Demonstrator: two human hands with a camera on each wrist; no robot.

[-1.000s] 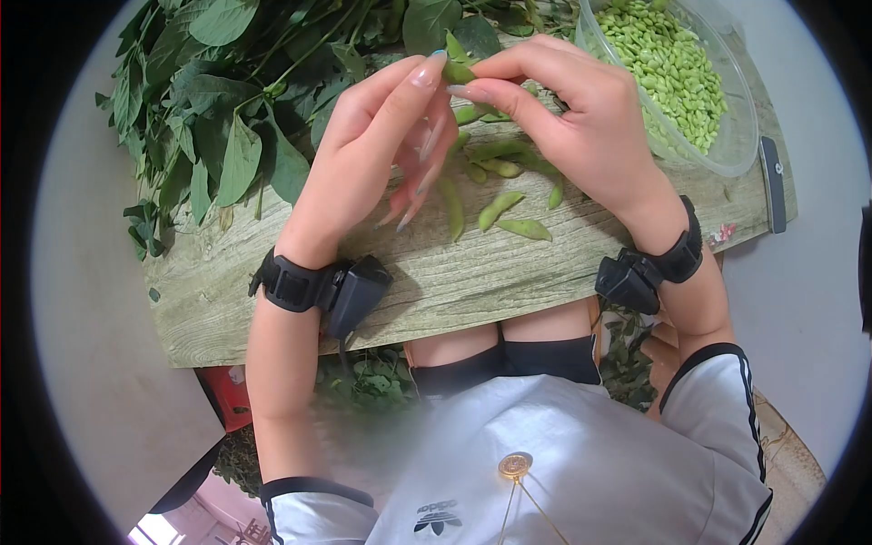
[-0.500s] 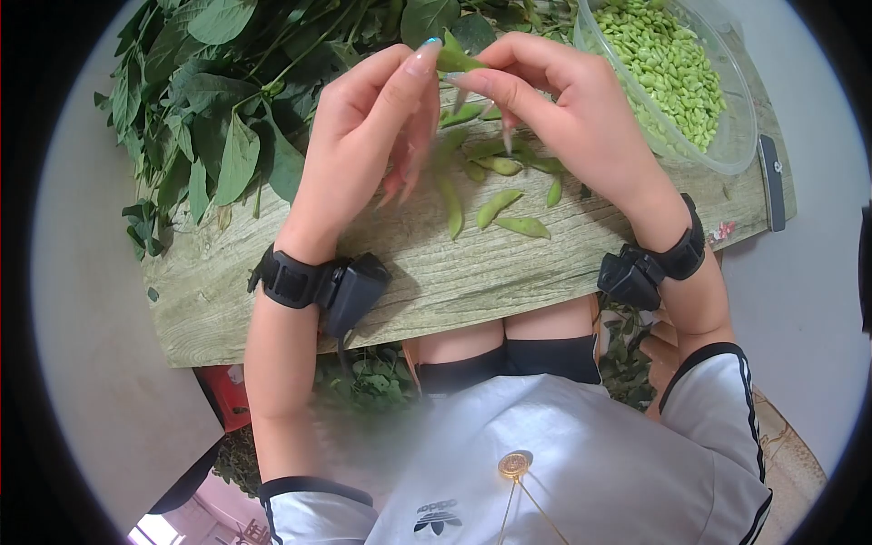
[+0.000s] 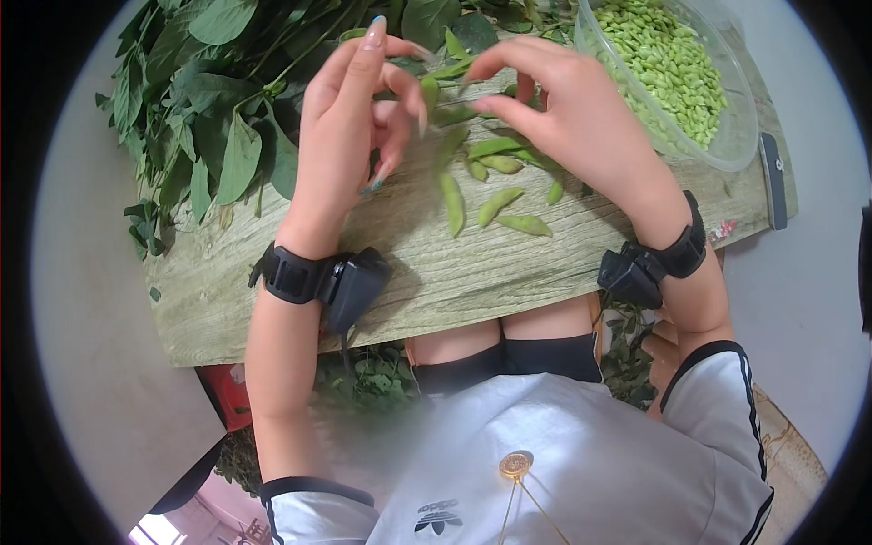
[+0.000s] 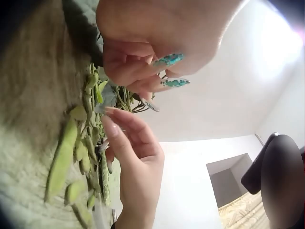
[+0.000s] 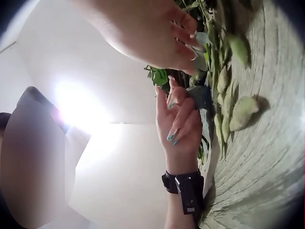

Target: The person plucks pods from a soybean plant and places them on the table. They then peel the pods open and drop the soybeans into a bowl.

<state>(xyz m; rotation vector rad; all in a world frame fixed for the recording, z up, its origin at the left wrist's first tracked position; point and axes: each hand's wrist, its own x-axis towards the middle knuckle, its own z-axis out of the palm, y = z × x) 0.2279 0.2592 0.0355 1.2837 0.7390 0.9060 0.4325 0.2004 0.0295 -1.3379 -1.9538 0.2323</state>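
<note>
In the head view, the left hand (image 3: 350,127) is raised over the table beside the leaves, its fingers loosely bent with nothing visible between them. Across from it, the right hand (image 3: 581,113) has thumb and forefinger apart above a group of green pods (image 3: 495,145). A blurred pod (image 3: 451,115) is close to the right thumb tip. Separate pods (image 3: 524,224) lie nearer the table's front edge. In the left wrist view the right hand (image 4: 136,162) is beside the pods (image 4: 62,162); the right wrist view shows the left hand (image 5: 178,119) with its fingers spread.
Leafy stalks (image 3: 236,145) cover the table's back left. At the back right stands a clear plastic tub (image 3: 738,136) of shelled green beans (image 3: 663,73). A dark flat object (image 3: 773,182) is at the right edge of the wooden table (image 3: 272,318).
The hands were together holding a green pod; they have parted. The left hand has moved left and its fingers have loosened, and the right thumb and forefinger have separated.
</note>
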